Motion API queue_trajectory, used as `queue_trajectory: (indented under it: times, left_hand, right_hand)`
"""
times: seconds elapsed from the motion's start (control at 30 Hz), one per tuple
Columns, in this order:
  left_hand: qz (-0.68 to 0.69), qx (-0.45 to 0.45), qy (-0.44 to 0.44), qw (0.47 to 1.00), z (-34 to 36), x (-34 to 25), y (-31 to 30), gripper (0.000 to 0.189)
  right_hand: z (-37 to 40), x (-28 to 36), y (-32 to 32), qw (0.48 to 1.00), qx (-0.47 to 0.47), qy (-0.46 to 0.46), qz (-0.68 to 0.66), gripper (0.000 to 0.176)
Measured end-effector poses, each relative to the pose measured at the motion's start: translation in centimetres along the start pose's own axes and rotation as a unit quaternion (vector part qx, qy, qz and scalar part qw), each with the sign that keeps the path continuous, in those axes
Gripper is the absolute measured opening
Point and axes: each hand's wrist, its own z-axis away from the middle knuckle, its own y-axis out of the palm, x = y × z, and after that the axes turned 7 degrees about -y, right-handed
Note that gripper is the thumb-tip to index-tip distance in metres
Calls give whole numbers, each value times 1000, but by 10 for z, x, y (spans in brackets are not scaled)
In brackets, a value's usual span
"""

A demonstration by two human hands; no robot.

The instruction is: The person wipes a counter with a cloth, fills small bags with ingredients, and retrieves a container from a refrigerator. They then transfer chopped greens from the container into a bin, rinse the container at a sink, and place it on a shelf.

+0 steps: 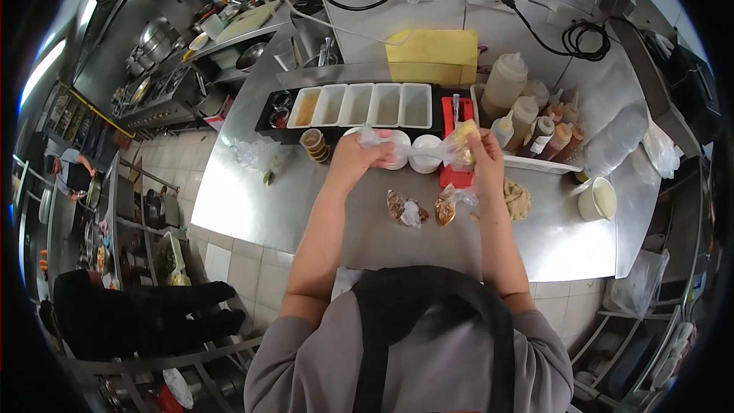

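Observation:
A clear plastic bag [461, 145] with yellow contents is stretched between my two hands above the steel counter. My left hand [365, 157] pinches its thin, drawn-out end. My right hand [487, 157] is closed around the filled end. Behind the bag stand white round tubs [425, 154], partly hidden by it. A red tray-like item [456, 177] lies under my right hand. Closer to me are a small bag with brown contents [405, 209] and another with reddish-orange contents [446, 208]. A tan cloth [518, 199] sits right of my right wrist.
A black holder with white bins [358, 107] stands at the back. Squeeze bottles [526, 115] fill a white tray at right, near a white tub [597, 199]. Stacked small cups [314, 145] and a crumpled bag [258, 157] are left. Other people [138, 310] stand at far left.

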Motion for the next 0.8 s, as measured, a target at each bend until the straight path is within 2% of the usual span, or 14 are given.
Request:
queue_trajectory:
  times: [0.07, 0.13, 0.17, 0.2, 0.27, 0.33, 0.37, 0.4, 0.47, 0.5, 0.63, 0.7, 0.73, 0.8]
  left_hand:
    - [-118, -109, -70, 985, 1, -10, -2, 27]
    - [-110, -132, -67, 983, -10, -2, -18, 28]
    - [148, -12, -92, 985, -24, 14, -33, 27]
    - [394, 109, -112, 906, -32, 23, -39, 25]
    - [469, 115, -101, 870, -26, 7, -20, 25]
    - [309, -103, 208, 922, -17, -9, 23, 30]
    - [77, -182, 259, 945, -18, -8, 35, 41]
    - [77, -180, 257, 946, -19, -5, 35, 41]
    - [-246, 28, 231, 941, -29, 3, 28, 40]
    - [-262, 54, 93, 959, -47, 6, 15, 37]
    - [-293, 4, 106, 950, -90, -12, 4, 30]
    - [-35, -120, 72, 990, -120, -4, -1, 25]
    - [-35, -118, 74, 990, -133, 4, -3, 25]
    - [-161, -232, 192, 940, -155, 18, -8, 21]
  right_hand:
    - [2, 22, -1, 999, -9, 36, -37, 6]
    - [-2, 23, -11, 997, -2, -58, -56, 9]
    - [-2, 17, -9, 992, -12, -48, -112, 12]
    - [-4, 9, -11, 993, -15, -49, -110, 12]
    - [-8, -3, -14, 985, -36, -107, -130, 12]
    - [-10, -2, -15, 984, -64, -97, -139, 12]
    - [-11, 0, -14, 986, -77, -73, -126, 11]
    - [-9, 2, -14, 988, -91, -47, -112, 10]
    - [-12, 11, -15, 989, -110, -32, -93, 9]
    - [-14, 15, -15, 989, -126, -17, -76, 9]
    - [-28, 25, -21, 991, -132, -9, -30, 15]
    - [-45, 28, -24, 983, -167, -68, 38, 20]
    - [-52, 31, -24, 983, -167, -70, 38, 20]
    - [-68, 38, -25, 971, -171, -29, 164, 23]
